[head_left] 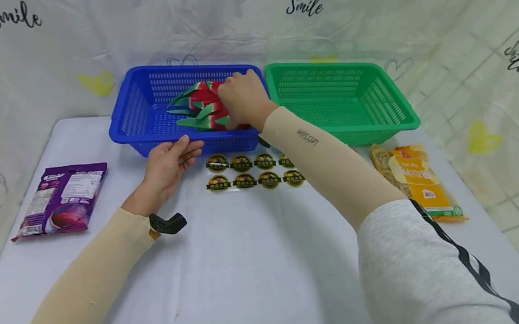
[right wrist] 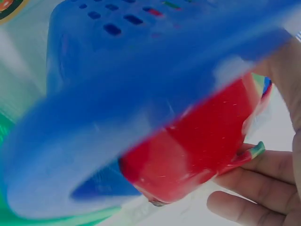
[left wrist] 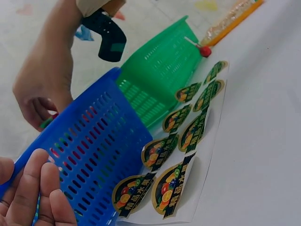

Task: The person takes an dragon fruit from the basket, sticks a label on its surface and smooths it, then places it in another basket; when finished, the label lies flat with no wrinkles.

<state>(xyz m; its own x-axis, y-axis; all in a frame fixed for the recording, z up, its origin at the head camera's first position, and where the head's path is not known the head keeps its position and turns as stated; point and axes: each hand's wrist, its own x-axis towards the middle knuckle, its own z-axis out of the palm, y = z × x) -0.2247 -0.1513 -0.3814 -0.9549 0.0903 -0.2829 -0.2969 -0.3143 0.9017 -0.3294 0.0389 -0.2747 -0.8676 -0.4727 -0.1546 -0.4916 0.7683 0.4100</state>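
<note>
Inside the blue basket (head_left: 126, 127) lie red dragon fruits (head_left: 202, 96) with green-tipped scales. My right hand (head_left: 244, 99) reaches over the basket's right part and grips one dragon fruit (right wrist: 197, 141), thumb on one side and fingers on the other, as the right wrist view shows. The basket rim hides part of that fruit. At the front rim, my left hand (head_left: 166, 168) holds the basket edge, thumb on top and fingers slightly bent against the outer wall. In the left wrist view its fingers (left wrist: 33, 183) show in front of the slotted side.
A green basket (head_left: 352, 133) stands to the right, touching or close to the blue one. A sheet of round fruit stickers (head_left: 255, 171) lies in front. Left is a purple packet (head_left: 64, 198); right, a yellow noodle-like packet (head_left: 417, 176). A small red object (left wrist: 205, 51) sits near the green basket.
</note>
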